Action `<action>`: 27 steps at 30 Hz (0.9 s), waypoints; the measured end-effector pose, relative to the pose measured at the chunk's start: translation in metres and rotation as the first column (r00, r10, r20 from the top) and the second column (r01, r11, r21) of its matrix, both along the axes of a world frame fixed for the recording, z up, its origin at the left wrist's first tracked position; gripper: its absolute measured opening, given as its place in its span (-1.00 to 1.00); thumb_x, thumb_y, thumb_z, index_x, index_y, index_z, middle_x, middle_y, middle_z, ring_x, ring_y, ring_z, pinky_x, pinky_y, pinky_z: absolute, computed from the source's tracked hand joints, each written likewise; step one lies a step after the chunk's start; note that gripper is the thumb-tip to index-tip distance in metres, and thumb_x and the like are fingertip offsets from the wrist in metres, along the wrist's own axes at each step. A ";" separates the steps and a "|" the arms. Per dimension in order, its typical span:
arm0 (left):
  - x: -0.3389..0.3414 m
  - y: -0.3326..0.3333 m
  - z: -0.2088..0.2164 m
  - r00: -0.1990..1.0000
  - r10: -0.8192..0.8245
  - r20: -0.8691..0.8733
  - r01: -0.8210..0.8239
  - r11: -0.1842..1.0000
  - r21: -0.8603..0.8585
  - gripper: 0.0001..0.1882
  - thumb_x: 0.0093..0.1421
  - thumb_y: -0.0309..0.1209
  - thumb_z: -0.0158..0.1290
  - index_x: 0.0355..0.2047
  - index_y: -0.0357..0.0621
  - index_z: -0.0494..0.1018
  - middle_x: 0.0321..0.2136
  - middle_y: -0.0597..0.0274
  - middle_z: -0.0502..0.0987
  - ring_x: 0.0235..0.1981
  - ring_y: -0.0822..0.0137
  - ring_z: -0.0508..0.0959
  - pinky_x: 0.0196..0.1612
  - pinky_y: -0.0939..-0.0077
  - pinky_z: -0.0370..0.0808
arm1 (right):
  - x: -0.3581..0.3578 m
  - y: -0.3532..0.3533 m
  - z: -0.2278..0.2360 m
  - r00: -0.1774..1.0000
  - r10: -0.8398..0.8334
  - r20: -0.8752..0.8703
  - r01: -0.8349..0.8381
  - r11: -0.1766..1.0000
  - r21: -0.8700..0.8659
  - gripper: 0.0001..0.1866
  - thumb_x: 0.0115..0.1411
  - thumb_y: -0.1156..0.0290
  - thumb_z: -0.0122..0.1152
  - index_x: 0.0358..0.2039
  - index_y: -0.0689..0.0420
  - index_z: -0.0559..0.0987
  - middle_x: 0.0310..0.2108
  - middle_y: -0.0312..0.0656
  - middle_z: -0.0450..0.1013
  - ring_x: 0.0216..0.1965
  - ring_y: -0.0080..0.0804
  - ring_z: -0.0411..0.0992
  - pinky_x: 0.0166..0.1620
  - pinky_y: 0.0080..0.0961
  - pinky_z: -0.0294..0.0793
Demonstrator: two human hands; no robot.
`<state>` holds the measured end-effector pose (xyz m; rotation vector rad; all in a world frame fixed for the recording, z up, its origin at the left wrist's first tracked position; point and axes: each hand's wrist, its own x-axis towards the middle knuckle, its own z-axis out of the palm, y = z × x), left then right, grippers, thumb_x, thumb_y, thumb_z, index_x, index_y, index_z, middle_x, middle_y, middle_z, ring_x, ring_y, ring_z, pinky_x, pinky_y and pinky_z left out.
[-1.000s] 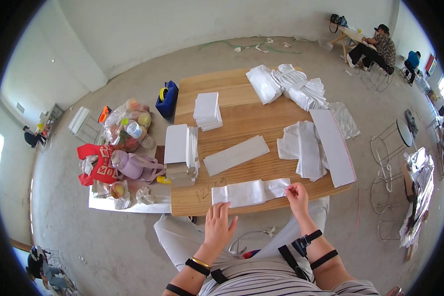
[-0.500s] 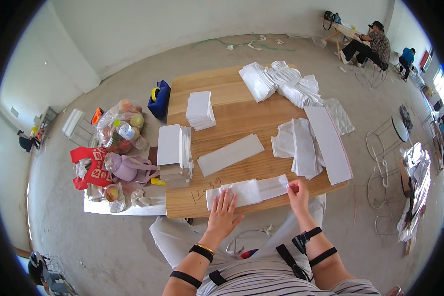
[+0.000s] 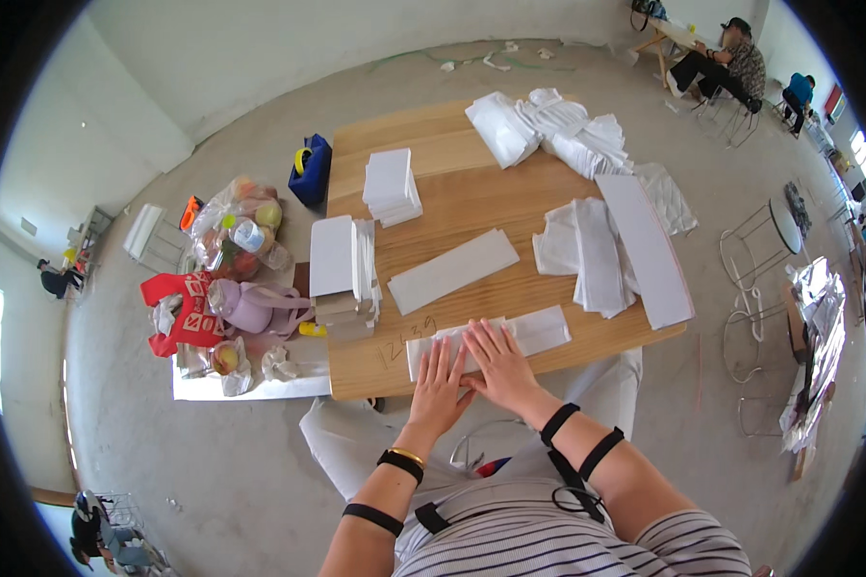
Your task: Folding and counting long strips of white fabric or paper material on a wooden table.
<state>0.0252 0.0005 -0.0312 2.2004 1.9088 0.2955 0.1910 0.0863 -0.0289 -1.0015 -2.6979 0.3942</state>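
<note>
Along the near edge of the wooden table (image 3: 452,207) lies a long, flat, white, slightly see-through sleeve (image 3: 546,330). My left hand (image 3: 438,389) rests flat on its left part, fingers stretched out. Beside it, my right hand (image 3: 498,363) presses flat on the sleeve's middle, with the thumbs close together. Neither hand grips anything. Beyond them a grey-white card strip (image 3: 454,271) lies at a slant. To the right are a pile of folded white sleeves (image 3: 592,260) and a long white board (image 3: 647,252) near the table's right edge.
White card stacks (image 3: 332,255) (image 3: 389,178) stand at the left. A bigger heap of white sleeves (image 3: 548,130) lies at the far right. A blue tape dispenser (image 3: 310,173), bagged fruit (image 3: 241,226), a red bag (image 3: 183,313) and a lilac bottle (image 3: 245,303) sit left.
My right hand has let go of the sleeve's right end and moved left, flattening beside my left hand. The left hand stays on the sleeve. The view has shifted slightly.
</note>
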 end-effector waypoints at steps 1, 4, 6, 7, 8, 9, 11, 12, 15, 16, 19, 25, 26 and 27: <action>-0.001 0.003 0.000 1.000 0.009 -0.017 -0.009 1.000 0.026 -0.04 0.21 -0.04 0.13 0.44 -0.16 -0.11 0.42 -0.23 -0.11 0.45 -0.16 -0.09 0.44 -0.06 -0.12 | 0.003 -0.001 -0.001 1.000 -0.001 0.014 0.001 1.000 0.018 -0.07 0.21 -0.16 0.12 0.40 0.18 0.11 0.44 -0.02 -0.02 0.48 -0.10 -0.14 0.45 -0.03 -0.16; -0.007 -0.005 -0.003 0.988 0.152 -0.006 -0.152 0.988 0.038 -0.02 0.19 -0.03 0.14 0.44 -0.17 -0.10 0.41 -0.28 -0.10 0.44 -0.20 -0.10 0.44 -0.05 -0.13 | 0.001 0.000 0.000 1.000 -0.005 0.025 0.004 0.999 0.037 -0.08 0.22 -0.17 0.10 0.40 0.17 0.11 0.44 -0.02 -0.02 0.47 -0.07 -0.14 0.44 0.01 -0.16; -0.009 -0.010 0.002 0.984 0.168 -0.055 -0.167 0.986 0.020 -0.01 0.18 -0.03 0.15 0.43 -0.20 -0.10 0.40 -0.30 -0.10 0.44 -0.22 -0.11 0.44 -0.05 -0.13 | 0.003 0.001 0.000 1.000 -0.007 0.028 0.006 0.999 0.035 -0.08 0.22 -0.18 0.09 0.40 0.17 0.11 0.44 -0.01 -0.02 0.47 -0.05 -0.14 0.44 0.02 -0.16; -0.010 -0.012 0.004 0.978 0.184 -0.097 -0.184 0.983 0.005 0.01 0.17 -0.03 0.17 0.43 -0.23 -0.10 0.40 -0.32 -0.09 0.44 -0.23 -0.12 0.44 -0.05 -0.13 | 0.003 0.000 -0.001 0.999 -0.016 0.041 0.014 0.999 0.047 -0.08 0.22 -0.20 0.08 0.40 0.16 0.11 0.44 -0.03 -0.02 0.47 -0.07 -0.13 0.44 0.01 -0.16; -0.011 -0.013 0.006 0.977 0.185 -0.104 -0.186 0.983 0.004 0.01 0.17 -0.03 0.17 0.43 -0.23 -0.10 0.40 -0.32 -0.09 0.44 -0.23 -0.12 0.44 -0.05 -0.13 | 0.003 -0.001 -0.001 0.998 -0.021 0.053 0.018 0.998 0.059 -0.08 0.22 -0.22 0.06 0.40 0.14 0.12 0.44 -0.04 -0.01 0.47 -0.08 -0.12 0.45 0.00 -0.17; -0.010 -0.014 0.007 0.968 0.203 -0.148 -0.209 0.977 -0.030 0.02 0.15 -0.04 0.18 0.42 -0.26 -0.11 0.40 -0.32 -0.09 0.44 -0.21 -0.12 0.44 -0.04 -0.13 | 0.003 -0.001 -0.001 0.999 -0.020 0.046 0.017 0.998 0.057 -0.08 0.22 -0.22 0.06 0.40 0.14 0.12 0.44 -0.04 -0.01 0.47 -0.08 -0.12 0.45 0.00 -0.17; -0.009 -0.015 0.010 0.956 0.217 -0.196 -0.233 0.971 -0.062 0.04 0.14 -0.04 0.19 0.42 -0.29 -0.11 0.40 -0.31 -0.09 0.45 -0.19 -0.12 0.44 -0.03 -0.13 | 0.003 -0.001 -0.001 0.998 -0.017 0.060 0.013 0.998 0.062 -0.08 0.23 -0.21 0.06 0.40 0.14 0.12 0.44 -0.04 -0.02 0.47 -0.09 -0.12 0.45 0.00 -0.17; -0.009 -0.016 0.010 0.953 0.259 -0.159 -0.274 0.958 -0.081 0.05 0.13 -0.09 0.21 0.42 -0.30 -0.12 0.40 -0.31 -0.09 0.45 -0.17 -0.10 0.44 -0.02 -0.13 | 0.002 -0.001 -0.001 0.998 -0.019 0.055 0.016 0.998 0.061 -0.08 0.23 -0.21 0.06 0.40 0.14 0.12 0.44 -0.04 -0.02 0.47 -0.09 -0.12 0.45 0.00 -0.17; -0.013 -0.017 0.014 0.945 0.327 -0.018 -0.327 0.941 -0.082 0.06 0.11 -0.17 0.25 0.41 -0.34 -0.14 0.39 -0.31 -0.07 0.44 -0.16 -0.07 0.44 0.00 -0.09 | 0.001 0.000 -0.001 0.999 -0.019 0.042 0.017 0.998 0.057 -0.08 0.22 -0.21 0.07 0.40 0.14 0.12 0.44 -0.04 -0.02 0.47 -0.08 -0.12 0.45 0.00 -0.17; -0.015 -0.018 0.015 0.932 0.352 0.091 -0.347 0.936 -0.065 0.05 0.11 -0.20 0.26 0.41 -0.35 -0.14 0.39 -0.31 -0.06 0.44 -0.16 -0.06 0.43 0.02 -0.05 | 0.000 -0.001 -0.001 0.999 -0.018 0.043 0.016 0.999 0.041 -0.09 0.23 -0.20 0.07 0.40 0.14 0.12 0.45 -0.04 -0.03 0.47 -0.09 -0.13 0.45 0.00 -0.17; -0.016 -0.015 0.024 0.834 0.340 0.434 -0.370 0.929 -0.017 0.06 0.14 -0.22 0.26 0.40 -0.40 -0.17 0.38 -0.32 -0.05 0.42 -0.19 -0.02 0.41 0.06 0.04 | 0.005 -0.001 0.001 0.999 -0.032 0.003 0.032 0.999 0.006 -0.11 0.25 -0.16 0.08 0.40 0.14 0.11 0.45 -0.03 -0.04 0.47 -0.09 -0.13 0.45 0.00 -0.18; 0.013 0.003 0.032 0.838 0.133 0.529 -0.190 0.980 0.053 0.04 0.21 -0.13 0.19 0.40 -0.43 -0.21 0.38 -0.32 -0.04 0.42 -0.22 -0.01 0.40 0.04 0.05 | 0.022 0.001 0.013 0.979 -0.165 -0.123 0.161 0.986 -0.044 -0.21 0.29 -0.04 0.09 0.38 0.15 0.16 0.43 0.02 -0.01 0.47 -0.06 -0.10 0.44 0.03 -0.17; 0.024 0.010 0.033 0.838 0.129 0.530 -0.184 0.981 0.052 0.04 0.21 -0.13 0.19 0.40 -0.43 -0.21 0.38 -0.32 -0.04 0.42 -0.22 -0.01 0.40 0.04 0.05 | 0.029 0.002 0.013 0.966 -0.221 -0.134 0.217 0.975 -0.049 -0.23 0.29 -0.01 0.09 0.37 0.15 0.19 0.42 0.02 0.02 0.46 -0.05 -0.09 0.44 0.03 -0.17; 0.037 0.017 0.034 0.888 0.139 0.437 -0.158 0.987 0.006 0.03 0.23 -0.09 0.16 0.39 -0.46 -0.19 0.37 -0.38 -0.03 0.41 -0.26 -0.01 0.41 -0.01 0.00 | 0.036 0.002 0.013 0.965 -0.228 -0.131 0.223 0.973 -0.051 -0.23 0.29 -0.01 0.09 0.37 0.15 0.19 0.42 0.02 0.02 0.46 -0.05 -0.09 0.44 0.03 -0.17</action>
